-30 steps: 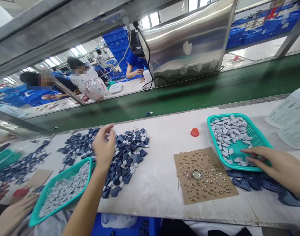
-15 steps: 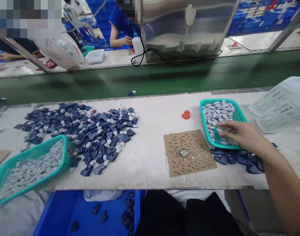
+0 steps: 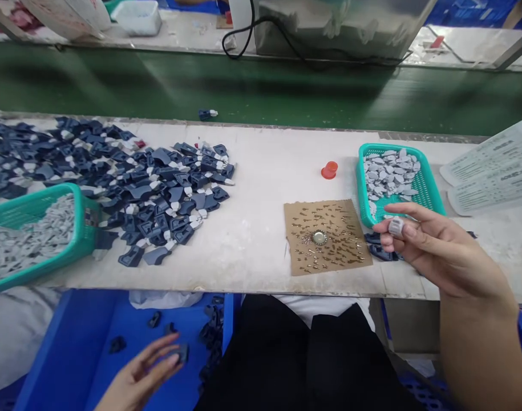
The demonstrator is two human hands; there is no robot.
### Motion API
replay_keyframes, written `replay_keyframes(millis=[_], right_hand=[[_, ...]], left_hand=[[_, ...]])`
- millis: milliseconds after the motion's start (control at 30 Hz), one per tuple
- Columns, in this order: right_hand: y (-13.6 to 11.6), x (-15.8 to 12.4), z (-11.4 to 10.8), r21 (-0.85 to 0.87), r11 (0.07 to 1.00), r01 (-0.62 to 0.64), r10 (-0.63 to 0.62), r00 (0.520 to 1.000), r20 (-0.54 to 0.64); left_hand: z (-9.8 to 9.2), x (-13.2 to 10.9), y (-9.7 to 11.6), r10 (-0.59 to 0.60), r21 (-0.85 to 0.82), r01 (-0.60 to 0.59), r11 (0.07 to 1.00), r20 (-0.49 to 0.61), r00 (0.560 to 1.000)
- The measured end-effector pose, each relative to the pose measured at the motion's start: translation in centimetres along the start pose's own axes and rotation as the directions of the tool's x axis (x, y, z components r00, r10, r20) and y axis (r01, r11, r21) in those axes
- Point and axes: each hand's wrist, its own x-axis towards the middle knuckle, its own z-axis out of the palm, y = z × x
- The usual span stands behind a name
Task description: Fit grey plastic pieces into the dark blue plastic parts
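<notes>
- The small grey piece [image 3: 396, 226] sits at the fingertips of the right hand [image 3: 453, 260], lifted above the near side of the desk [image 3: 261, 240]; the pinch leaves part of it uncovered, likely so that it can be seen and turned
- The right hand is closed only at thumb and fingers, around that piece, with the index finger reaching out above it
- The dark piece [image 3: 181, 353] is at the fingertips of the left hand [image 3: 136, 379], which is curled and partly closed about it, low over the blue bin [image 3: 89, 337]; how firm the hold is I cannot tell
- The two pieces are well apart: the grey one is at the person's right above desk height, the dark one at the left below the desk's edge
- Loose dark parts lie in the bin, which seems set beside the lap to be within easy reach
- The right basket [image 3: 434, 197] stands just beyond the right hand with more grey pieces [image 3: 389, 171] in it, its low walls probably there to stop them scattering
- The cardboard sheet [image 3: 301, 251] lies flat between the hands' sides, bearing a round cap [image 3: 319, 237] and shiny flecks, perhaps to shield the desk
- Farther left, a heap of dark-and-white parts [image 3: 160, 220] spreads behind the left basket [image 3: 87, 222]
</notes>
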Motion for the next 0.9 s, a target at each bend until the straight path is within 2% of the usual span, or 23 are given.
replay_keyframes(millis=[67, 100, 167, 200, 233, 300, 367, 400, 433, 467, 600, 667, 767, 833, 900], right_hand=[[0.3, -0.1, 0.9, 0.068, 0.997, -0.022, 0.02, 1.0, 0.02], [0.5, -0.1, 1.3, 0.098, 0.995, -0.03, 0.028, 0.999, 0.022], [1.0, 0.0, 2.1, 0.127, 0.991, -0.051, 0.048, 0.999, 0.024], [1.2, 0.0, 2.4, 0.125, 0.99, -0.061, 0.058, 0.998, 0.028], [1.4, 0.0, 2.8, 0.124, 0.989, -0.077, 0.073, 0.997, 0.033], [1.7, 0.0, 3.2, 0.127, 0.985, -0.113, 0.108, 0.993, 0.049], [1.8, 0.0, 3.6, 0.141, 0.979, -0.148, 0.142, 0.989, 0.051], [1.8, 0.0, 3.7, 0.147, 0.975, -0.165, 0.16, 0.986, 0.044], [1.7, 0.0, 3.8, 0.149, 0.972, -0.18, 0.177, 0.984, 0.031], [1.7, 0.0, 3.9, 0.145, 0.971, -0.19, 0.19, 0.982, 0.019], [1.7, 0.0, 4.3, 0.085, 0.984, -0.156, 0.156, 0.988, 0.006], [1.8, 0.1, 4.5, 0.053, 0.993, -0.104, 0.103, 0.995, 0.013], [2.0, 0.2, 4.6, 0.024, 0.999, -0.037, 0.037, 0.999, 0.005], [2.2, 0.3, 4.4, -0.001, 1.0, 0.002, -0.002, 1.0, -0.005], [2.5, 0.4, 4.0, -0.036, 0.999, 0.018, -0.018, 1.0, 0.0]], left_hand=[[0.3, -1.5, 2.8, 0.08, -0.184, -0.083, 0.979, -0.024, 0.996], [1.2, -2.4, 4.3, 0.14, -0.274, -0.137, 0.952, -0.009, 0.99], [4.0, -4.1, 7.3, 0.261, -0.435, -0.179, 0.882, 0.135, 0.956], [5.9, -4.7, 8.7, 0.321, -0.491, -0.167, 0.855, 0.249, 0.914], [8.0, -5.1, 10.0, 0.385, -0.534, -0.146, 0.833, 0.37, 0.845], [12.1, -5.4, 12.2, 0.513, -0.61, -0.092, 0.787, 0.565, 0.646], [15.6, -5.3, 13.6, 0.598, -0.668, -0.02, 0.743, 0.651, 0.467], [17.0, -5.2, 14.2, 0.623, -0.688, 0.004, 0.726, 0.661, 0.418], [18.2, -5.2, 14.6, 0.64, -0.701, 0.011, 0.713, 0.658, 0.396], [19.1, -5.2, 14.8, 0.653, -0.711, 0.002, 0.703, 0.648, 0.392], [21.3, -5.4, 15.4, 0.707, -0.759, -0.095, 0.644, 0.543, 0.452], [21.9, -5.4, 15.4, 0.722, -0.779, -0.082, 0.622, 0.529, 0.446], [22.2, -5.2, 15.5, 0.717, -0.786, 0.053, 0.616, 0.587, 0.375], [22.2, -5.0, 15.5, 0.702, -0.77, 0.205, 0.605, 0.636, 0.321], [22.0, -4.9, 15.6, 0.666, -0.725, 0.376, 0.577, 0.684, 0.298]])
